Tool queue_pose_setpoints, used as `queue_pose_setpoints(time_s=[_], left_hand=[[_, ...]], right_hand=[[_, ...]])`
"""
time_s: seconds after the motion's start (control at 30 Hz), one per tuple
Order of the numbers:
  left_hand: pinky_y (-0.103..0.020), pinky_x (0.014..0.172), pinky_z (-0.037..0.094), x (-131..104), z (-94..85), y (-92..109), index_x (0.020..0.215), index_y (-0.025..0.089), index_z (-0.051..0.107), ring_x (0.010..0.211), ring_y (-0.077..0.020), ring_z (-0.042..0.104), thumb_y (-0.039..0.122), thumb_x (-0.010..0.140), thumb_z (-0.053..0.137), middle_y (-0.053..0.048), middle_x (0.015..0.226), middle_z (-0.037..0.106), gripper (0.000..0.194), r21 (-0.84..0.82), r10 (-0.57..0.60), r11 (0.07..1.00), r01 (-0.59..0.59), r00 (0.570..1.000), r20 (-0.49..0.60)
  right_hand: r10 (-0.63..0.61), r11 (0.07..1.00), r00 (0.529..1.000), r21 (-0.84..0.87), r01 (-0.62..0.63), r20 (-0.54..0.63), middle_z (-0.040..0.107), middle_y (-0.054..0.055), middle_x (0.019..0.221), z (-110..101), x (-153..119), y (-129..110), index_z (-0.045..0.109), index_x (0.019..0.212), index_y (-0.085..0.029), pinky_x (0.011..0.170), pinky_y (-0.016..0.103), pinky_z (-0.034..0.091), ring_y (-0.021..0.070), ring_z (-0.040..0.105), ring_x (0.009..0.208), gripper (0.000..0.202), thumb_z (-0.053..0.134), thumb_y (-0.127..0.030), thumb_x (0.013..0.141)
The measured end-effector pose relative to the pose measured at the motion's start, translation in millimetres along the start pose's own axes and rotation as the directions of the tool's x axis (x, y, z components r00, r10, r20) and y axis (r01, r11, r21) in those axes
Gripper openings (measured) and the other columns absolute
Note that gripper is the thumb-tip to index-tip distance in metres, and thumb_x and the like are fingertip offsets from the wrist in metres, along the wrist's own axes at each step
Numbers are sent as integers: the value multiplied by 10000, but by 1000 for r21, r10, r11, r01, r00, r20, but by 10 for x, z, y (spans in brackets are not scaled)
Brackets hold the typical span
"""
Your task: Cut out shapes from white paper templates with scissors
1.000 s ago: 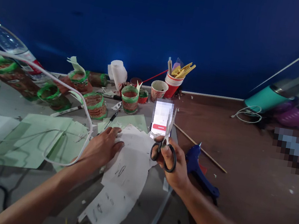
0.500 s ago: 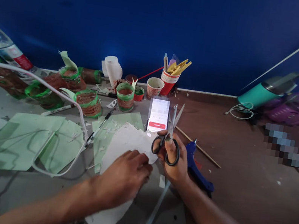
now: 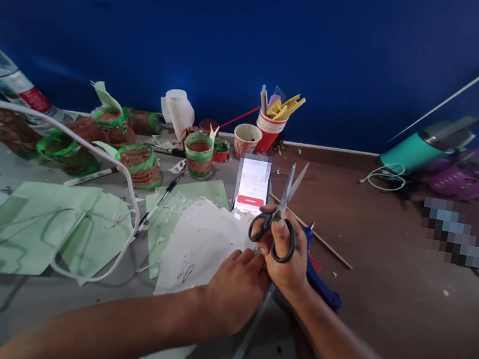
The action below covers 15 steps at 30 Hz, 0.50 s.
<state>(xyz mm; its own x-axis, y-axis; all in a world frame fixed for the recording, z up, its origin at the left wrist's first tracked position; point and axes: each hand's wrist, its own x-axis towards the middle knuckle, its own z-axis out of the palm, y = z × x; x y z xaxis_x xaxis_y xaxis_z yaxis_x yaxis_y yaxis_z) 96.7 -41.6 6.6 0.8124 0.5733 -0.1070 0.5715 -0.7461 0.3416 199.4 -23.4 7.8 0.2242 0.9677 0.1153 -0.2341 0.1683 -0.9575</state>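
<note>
While our right hand [image 3: 288, 258] grasps the scissors [image 3: 284, 208], its fingers through the black loops, the parted blades point toward twelve and one o'clock. Our left hand [image 3: 236, 292] is just beside the right wrist, its fingers curled; whether they clench something, we cannot tell.

We see the white paper [image 3: 197, 240] from nine to ten o'clock of our left hand, partly under our left forearm, with small pencilled shapes on it. The black pen [image 3: 159, 206] lies at ten o'clock of that hand, the green-banded pot [image 3: 199, 160] at eleven.

From our right hand, the lit phone [image 3: 251, 197] is near ten to eleven o'clock, the wooden stick [image 3: 329, 245] at two, the blue glue gun [image 3: 324, 289] near four, partly behind our wrist.
</note>
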Motion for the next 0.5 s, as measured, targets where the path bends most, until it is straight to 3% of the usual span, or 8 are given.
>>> queue_pose_setpoints(time_s=[0.33, 0.5], left_hand=[[-405, 817, 423, -18, 13, 0, 1075, 119, 546, 948, -258, 523, 165, 855, 404, -131, 1045, 592, 266, 21, -58, 998, 57, 998, 39], [-381, 750, 439, -120, -75, -64, 969, 127, 538, 822, -238, 567, 111, 809, 430, -103, 894, 620, 194, -13, 22, 1000, -21, 999, 44]], right_hand=[[-2, 1000, 999, 17, 2, 39, 569, -12, 614, -25, 23, 76, 539, 938, -182, 395, 193, 259, 78, 388, 452, 272, 539, -436, 842], [-22, 999, 998, 35, 20, 53, 583, -9, 620, -28, 25, 60, 541, 933, -179, 401, 191, 264, 68, 380, 438, 254, 530, -421, 856]])
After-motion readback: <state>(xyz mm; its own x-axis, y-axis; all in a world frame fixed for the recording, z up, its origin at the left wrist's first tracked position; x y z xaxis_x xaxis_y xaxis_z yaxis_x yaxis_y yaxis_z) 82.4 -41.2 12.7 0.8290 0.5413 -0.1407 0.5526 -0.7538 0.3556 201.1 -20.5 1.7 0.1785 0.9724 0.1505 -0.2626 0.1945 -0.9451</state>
